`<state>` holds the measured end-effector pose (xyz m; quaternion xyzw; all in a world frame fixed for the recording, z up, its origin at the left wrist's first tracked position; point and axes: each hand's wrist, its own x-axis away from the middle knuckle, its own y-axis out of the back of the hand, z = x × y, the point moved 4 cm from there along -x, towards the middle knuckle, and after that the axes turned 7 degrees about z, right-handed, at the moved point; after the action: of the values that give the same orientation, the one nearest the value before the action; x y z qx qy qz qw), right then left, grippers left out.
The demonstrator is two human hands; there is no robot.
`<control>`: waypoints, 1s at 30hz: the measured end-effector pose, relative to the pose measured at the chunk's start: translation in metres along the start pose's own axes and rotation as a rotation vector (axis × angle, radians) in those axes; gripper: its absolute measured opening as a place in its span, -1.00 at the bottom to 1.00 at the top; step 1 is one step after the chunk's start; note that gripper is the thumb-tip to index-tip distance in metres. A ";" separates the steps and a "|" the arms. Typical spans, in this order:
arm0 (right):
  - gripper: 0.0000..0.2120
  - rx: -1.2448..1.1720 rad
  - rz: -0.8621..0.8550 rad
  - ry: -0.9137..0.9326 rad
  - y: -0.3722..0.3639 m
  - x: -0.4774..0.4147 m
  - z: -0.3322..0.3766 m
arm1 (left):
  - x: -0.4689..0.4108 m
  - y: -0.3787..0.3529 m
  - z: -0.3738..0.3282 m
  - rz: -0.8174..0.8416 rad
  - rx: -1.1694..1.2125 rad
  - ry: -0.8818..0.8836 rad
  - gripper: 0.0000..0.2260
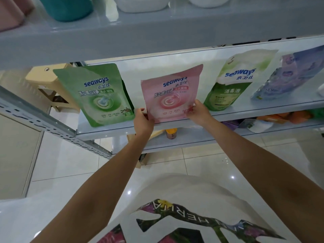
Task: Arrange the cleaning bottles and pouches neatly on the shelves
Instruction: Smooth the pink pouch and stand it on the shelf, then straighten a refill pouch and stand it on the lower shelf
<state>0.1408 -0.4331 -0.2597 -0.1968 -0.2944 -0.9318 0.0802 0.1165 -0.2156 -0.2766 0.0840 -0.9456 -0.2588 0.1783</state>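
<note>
Pinching a pink pouch (pixel 171 95) by its bottom corners with both hands: left hand (pixel 142 120) at the 7 o'clock corner, right hand (pixel 198 112) at 5 o'clock, fingers curled round the edges. Upright, base at the front edge of the shelf (pixel 245 109); resting or just lifted, cannot tell. At 9 o'clock, apart, a green pouch (pixel 98 97). At 3 o'clock, a green-and-white pouch (pixel 231 81), then a purple pouch (pixel 287 74), both tilted.

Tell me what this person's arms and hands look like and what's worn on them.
Both forearms are bare, no sleeves reaching them. The left hand and right hand wear no gloves, and no watch or bracelet shows at either wrist. Below is a white T-shirt printed with flower-filled lettering.
</note>
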 end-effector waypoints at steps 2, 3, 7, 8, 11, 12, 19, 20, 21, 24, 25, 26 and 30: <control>-0.78 -0.102 0.024 -0.007 -0.002 -0.005 0.001 | 0.000 0.001 0.001 0.013 0.053 -0.006 -0.72; -0.76 -0.100 0.017 -0.007 -0.003 -0.005 0.005 | 0.000 0.002 0.000 0.023 0.060 -0.017 -0.74; -0.69 -0.039 0.066 -0.008 -0.006 -0.008 0.000 | 0.004 -0.002 -0.001 0.084 -0.022 -0.059 -0.73; -0.63 -0.049 0.036 -0.009 -0.005 -0.009 -0.005 | 0.005 -0.004 -0.001 0.095 -0.054 -0.070 -0.69; -0.49 -0.059 0.022 0.029 -0.005 -0.007 -0.008 | 0.006 -0.011 0.004 0.113 -0.143 -0.101 -0.51; -0.44 -0.103 0.036 0.029 -0.007 -0.005 -0.008 | 0.007 -0.014 0.008 0.105 -0.157 -0.105 -0.46; -0.45 -0.412 -0.191 0.008 0.004 0.018 -0.054 | 0.060 -0.039 0.028 0.115 -0.615 -0.148 -0.25; -0.48 -0.442 -0.210 0.011 0.011 0.023 -0.064 | 0.068 -0.046 0.029 0.142 -0.696 -0.159 -0.24; -0.50 -0.467 -0.225 0.020 0.019 0.028 -0.073 | 0.074 -0.053 0.030 0.158 -0.753 -0.163 -0.23; -0.57 -0.518 -0.275 0.030 0.054 0.035 -0.093 | 0.076 -0.076 0.020 0.176 -0.848 -0.180 -0.22; -0.57 -0.528 -0.276 0.032 0.067 0.034 -0.098 | 0.077 -0.086 0.014 0.179 -0.867 -0.209 -0.21; -0.55 -0.519 -0.268 0.029 0.082 0.032 -0.103 | 0.078 -0.099 0.007 0.191 -0.884 -0.239 -0.20; -0.26 -0.392 -0.191 0.037 0.142 0.015 -0.113 | 0.085 -0.154 -0.031 0.297 -0.928 -0.301 -0.18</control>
<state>0.1286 -0.6146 -0.2643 -0.1627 -0.1233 -0.9780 -0.0430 0.0604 -0.3826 -0.3071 -0.1776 -0.7480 -0.6326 0.0933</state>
